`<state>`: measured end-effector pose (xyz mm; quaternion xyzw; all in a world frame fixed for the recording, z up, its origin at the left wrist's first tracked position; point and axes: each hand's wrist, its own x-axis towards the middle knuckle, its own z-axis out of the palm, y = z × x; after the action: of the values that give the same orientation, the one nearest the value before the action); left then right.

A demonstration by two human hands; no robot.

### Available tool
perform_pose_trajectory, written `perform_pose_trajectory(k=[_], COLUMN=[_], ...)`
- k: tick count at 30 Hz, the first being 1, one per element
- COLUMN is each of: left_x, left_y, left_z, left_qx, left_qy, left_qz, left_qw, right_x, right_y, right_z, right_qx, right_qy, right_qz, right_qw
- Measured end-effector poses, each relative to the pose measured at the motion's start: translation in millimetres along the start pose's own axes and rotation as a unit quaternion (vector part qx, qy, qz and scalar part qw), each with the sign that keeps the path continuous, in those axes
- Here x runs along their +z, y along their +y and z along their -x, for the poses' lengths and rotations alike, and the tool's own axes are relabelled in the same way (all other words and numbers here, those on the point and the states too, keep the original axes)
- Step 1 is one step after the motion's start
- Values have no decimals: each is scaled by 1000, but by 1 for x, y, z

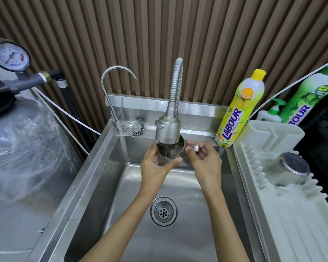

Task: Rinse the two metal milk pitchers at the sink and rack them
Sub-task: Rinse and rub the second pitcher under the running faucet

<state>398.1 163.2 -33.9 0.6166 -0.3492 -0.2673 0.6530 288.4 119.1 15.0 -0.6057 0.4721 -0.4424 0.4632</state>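
A metal milk pitcher (173,149) is held upright under the spray head of the flexible faucet (168,129), with water running into it. My left hand (155,167) cups its body from the left and below. My right hand (204,159) pinches its handle on the right. A second metal pitcher (290,170) lies upside down on the white drying rack (284,214) to the right of the sink. The steel sink (95,186) lies below both hands.
A thin gooseneck tap (112,95) and a loose strainer (136,127) stand on the sink's back ledge. A yellow dish soap bottle (239,110), a green one (311,95) and a pump bottle (273,112) stand at right. A plastic-wrapped tank (23,148) with a pressure gauge (9,56) stands left.
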Motion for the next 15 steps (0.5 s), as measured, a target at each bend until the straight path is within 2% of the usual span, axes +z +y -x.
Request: perform_pose_trajectory(k=[3, 5, 7, 9, 13, 15], left_x=[-4, -10, -14, -16, -14, -12], left_y=[5, 10, 14, 16, 14, 12], left_z=[-7, -7, -5, -1, 7, 13], left_qx=[59, 111, 140, 143, 90, 63], left_qy=[37, 46, 51, 70, 130, 130], left_qz=[-13, -68, -121, -171, -197, -199], left_qw=[997, 990, 981, 972, 968, 969], right_x=[13, 21, 25, 25, 14, 7], right_y=[17, 28, 37, 39, 27, 18], right_z=[-5, -7, -7, -4, 0, -1], right_qx=[50, 95, 132, 155, 151, 147], right_qy=[-59, -105, -138, -145, -115, -84], right_qz=[-183, -310, -381, -354, -213, -138], right_qw=[980, 940, 905, 911, 958, 976])
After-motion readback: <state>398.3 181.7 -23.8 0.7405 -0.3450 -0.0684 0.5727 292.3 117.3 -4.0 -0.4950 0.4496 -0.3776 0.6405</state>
